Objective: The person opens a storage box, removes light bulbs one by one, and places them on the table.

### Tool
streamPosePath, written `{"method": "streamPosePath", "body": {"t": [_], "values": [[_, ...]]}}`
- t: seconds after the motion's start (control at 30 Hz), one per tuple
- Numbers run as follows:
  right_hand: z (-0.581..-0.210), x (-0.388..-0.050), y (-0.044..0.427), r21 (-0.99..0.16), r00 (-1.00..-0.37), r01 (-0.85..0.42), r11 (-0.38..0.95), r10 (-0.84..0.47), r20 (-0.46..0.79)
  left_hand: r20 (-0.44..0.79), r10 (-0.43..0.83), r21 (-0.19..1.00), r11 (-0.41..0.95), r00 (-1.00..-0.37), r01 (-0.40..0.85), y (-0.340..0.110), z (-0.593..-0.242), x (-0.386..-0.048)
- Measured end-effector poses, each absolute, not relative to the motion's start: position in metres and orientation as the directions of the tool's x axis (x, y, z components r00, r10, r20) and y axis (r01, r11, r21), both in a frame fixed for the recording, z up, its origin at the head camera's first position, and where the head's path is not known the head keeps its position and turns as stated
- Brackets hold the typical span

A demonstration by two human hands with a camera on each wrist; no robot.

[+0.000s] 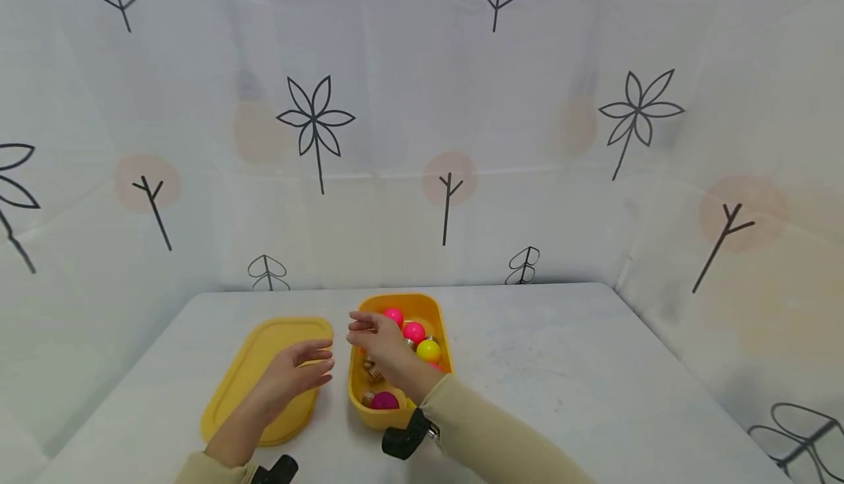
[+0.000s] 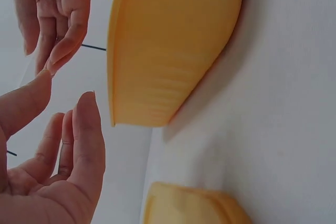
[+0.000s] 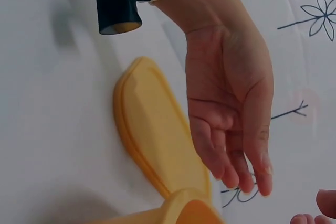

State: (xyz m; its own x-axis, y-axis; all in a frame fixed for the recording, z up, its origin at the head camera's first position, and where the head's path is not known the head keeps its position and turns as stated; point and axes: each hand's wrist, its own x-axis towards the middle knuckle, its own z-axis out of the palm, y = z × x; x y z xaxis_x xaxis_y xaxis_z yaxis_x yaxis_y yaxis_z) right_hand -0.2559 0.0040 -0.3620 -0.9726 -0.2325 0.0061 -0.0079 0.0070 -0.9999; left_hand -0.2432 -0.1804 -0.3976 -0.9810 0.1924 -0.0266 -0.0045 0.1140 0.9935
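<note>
A yellow plastic tub (image 1: 447,323) stands on the table, holding several pink, yellow and magenta round bulbs (image 1: 414,332) with metallic ribbed ends. My right hand (image 1: 392,352) hovers over the tub's left side, fingers loosely bent and pointing left, hiding part of the contents. Just left of the tub, my left hand (image 1: 290,378) hangs above a flat yellow lid (image 1: 234,389). Nothing shows between the fingers of either hand. In the left wrist view, the left hand (image 2: 58,182) and right hand (image 2: 63,9) face each other beside the tub wall (image 2: 168,40).
The white table (image 1: 527,374) stretches to the right of the tub. Behind it hangs a pale cloth (image 1: 382,103) with drawn plants. A black wrist camera (image 1: 405,436) sits at the right cuff near the tub's front edge.
</note>
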Motion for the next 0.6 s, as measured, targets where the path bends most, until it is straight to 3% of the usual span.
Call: {"method": "streamPosePath", "body": {"t": [0.27,0.6], "values": [[-0.360,-0.264,0.015,-0.999,-0.967,-0.032,-0.036,-0.250,0.040,-0.076,0.183,0.990,0.127,-0.980,-0.053,-0.158,-0.405,-0.247],[-0.361,-0.277,0.029,-0.999,-0.961,-0.042,0.028,-0.275,0.033,-0.101,0.110,0.975,0.207,-0.989,-0.076,-0.145,-0.408,-0.243]]}}
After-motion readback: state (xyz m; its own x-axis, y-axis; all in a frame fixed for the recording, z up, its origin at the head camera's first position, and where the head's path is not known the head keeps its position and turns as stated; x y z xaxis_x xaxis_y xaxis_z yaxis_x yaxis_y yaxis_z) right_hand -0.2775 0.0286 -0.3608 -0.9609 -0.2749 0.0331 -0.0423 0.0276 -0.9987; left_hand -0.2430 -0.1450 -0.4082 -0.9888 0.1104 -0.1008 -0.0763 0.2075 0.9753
